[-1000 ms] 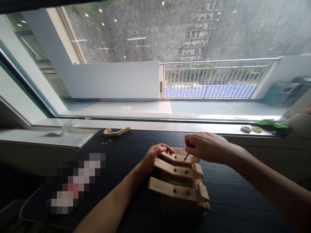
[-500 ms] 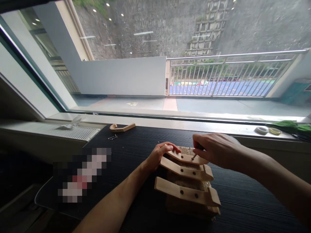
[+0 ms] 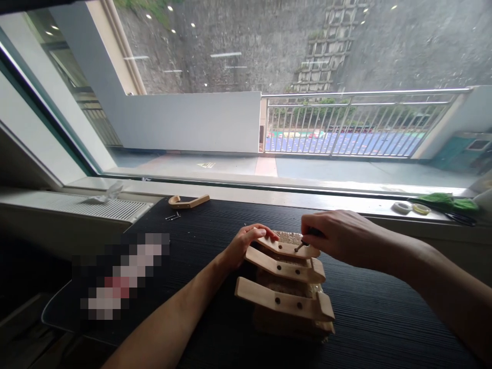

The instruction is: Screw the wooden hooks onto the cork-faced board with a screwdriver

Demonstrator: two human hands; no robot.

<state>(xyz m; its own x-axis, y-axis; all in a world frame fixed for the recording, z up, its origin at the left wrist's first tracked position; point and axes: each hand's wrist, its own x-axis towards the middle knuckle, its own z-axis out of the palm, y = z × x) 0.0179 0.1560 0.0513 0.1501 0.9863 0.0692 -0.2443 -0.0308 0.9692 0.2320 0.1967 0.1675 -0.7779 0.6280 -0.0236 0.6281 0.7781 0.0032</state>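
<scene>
A wooden assembly of three curved slats screwed across a block sits on the black ribbed table top. My left hand curls over the left end of the farthest slat and presses it down. My right hand is closed around a small dark-handled screwdriver, whose tip stands on a hole in that same slat. Two dark holes show in each of the nearer slats.
A loose curved wooden piece and a few small screws lie at the table's far left edge. Tape rolls and green material rest on the window sill. A white vent grille is at left.
Both hands stay on the farthest slat with the screwdriver held on the hole. Only the camera view has shifted a little; the grip looks the same.
</scene>
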